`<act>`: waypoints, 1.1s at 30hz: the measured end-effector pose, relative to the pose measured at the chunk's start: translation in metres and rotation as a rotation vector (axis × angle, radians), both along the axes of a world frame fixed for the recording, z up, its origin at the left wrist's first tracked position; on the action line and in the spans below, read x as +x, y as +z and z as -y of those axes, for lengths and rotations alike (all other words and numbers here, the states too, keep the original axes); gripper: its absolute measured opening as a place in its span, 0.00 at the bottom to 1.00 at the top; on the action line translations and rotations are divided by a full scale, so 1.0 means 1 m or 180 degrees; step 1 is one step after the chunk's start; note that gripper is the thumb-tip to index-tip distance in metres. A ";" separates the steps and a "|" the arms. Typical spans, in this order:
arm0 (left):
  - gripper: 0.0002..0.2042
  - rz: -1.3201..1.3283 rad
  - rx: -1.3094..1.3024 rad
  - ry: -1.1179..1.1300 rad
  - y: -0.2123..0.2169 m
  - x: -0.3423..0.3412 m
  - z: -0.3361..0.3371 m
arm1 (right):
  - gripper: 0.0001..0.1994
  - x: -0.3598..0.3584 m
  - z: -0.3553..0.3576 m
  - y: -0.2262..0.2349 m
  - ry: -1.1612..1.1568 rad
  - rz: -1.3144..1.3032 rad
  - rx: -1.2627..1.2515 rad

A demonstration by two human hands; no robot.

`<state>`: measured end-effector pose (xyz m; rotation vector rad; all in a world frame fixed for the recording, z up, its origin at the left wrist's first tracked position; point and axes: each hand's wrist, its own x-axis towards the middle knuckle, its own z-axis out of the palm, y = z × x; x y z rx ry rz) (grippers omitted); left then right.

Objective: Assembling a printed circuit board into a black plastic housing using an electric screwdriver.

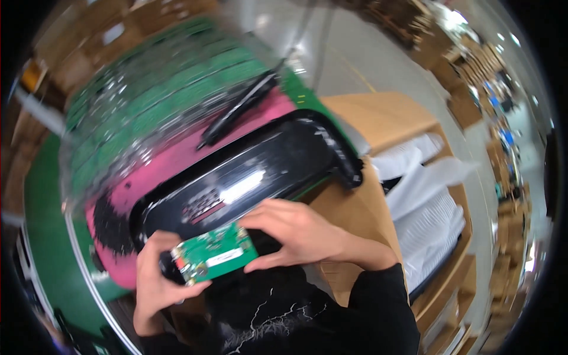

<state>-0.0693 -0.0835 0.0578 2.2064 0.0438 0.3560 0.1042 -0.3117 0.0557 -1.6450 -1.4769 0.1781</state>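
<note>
Holding (head view): both hands on a green PCB (214, 253), up over the wearer's lap, in front of a glossy black plastic housing (269, 158).
L hand (152, 278): gripping PCB's left end, thumb low, fingers up top.
R hand (299, 232): pinching right end, thumb at lower corner, fingertips at upper one.
PCB feel: prob. light & stiff, thin edges; small soldered parts look fragile, so no flexing or hard squeeze.
Best hold: bare edges/corners, w/ fingers off the components & the white label (225, 257); R-hand pinch looks about right.
Slip risk: prob. low on PCB; housing likely slicker b/c of its shine.
Pink mat (168, 163): under housing, w/ a black pen-shaped tool (239, 112) lying behind it.
Right side: open cardboard box (378, 207) w/ white foam wrap (423, 219).
Unclear: dark bit by L fingers, can't ID.
</note>
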 end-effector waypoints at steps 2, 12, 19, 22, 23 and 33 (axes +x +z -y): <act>0.31 -0.0388 0.0309 -0.0135 0.008 0.004 -0.002 | 0.28 0.005 -0.003 -0.003 -0.0061 0.0040 -0.0195; 0.27 -0.1278 0.0671 -0.0209 -0.013 0.039 -0.040 | 0.26 0.040 -0.043 -0.040 -0.0333 -0.0349 -0.0673; 0.26 -0.1063 0.0823 0.0213 -0.037 0.042 -0.049 | 0.25 0.048 -0.068 -0.055 -0.0443 -0.0085 -0.0517; 0.27 -0.1007 0.0862 0.0230 -0.037 0.043 -0.050 | 0.26 0.044 -0.069 -0.050 -0.0510 -0.0015 -0.0603; 0.27 -0.1031 0.0853 0.0226 -0.037 0.042 -0.050 | 0.26 0.043 -0.069 -0.049 -0.0556 0.0039 -0.0625; 0.27 -0.1007 0.0823 0.0273 -0.036 0.045 -0.047 | 0.25 0.043 -0.070 -0.052 -0.0613 0.0321 -0.0727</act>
